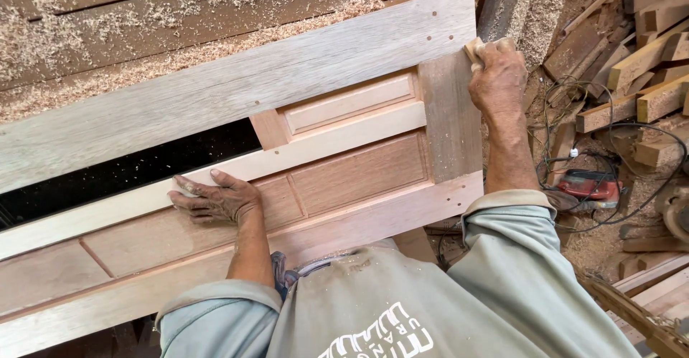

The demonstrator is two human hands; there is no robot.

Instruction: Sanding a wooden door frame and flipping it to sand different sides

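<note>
Ideally, the sanding block (pixel 474 48), gripped tightly by the right hand (pixel 497 78), is kept flat while the left hand (pixel 215 198), spread, steadies the door (pixel 359 171).

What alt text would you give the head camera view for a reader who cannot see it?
A person's right hand presses a small sanding block on a panelled wooden door, the left hand flat on a panel. Sawdust and offcuts lie around.
</note>
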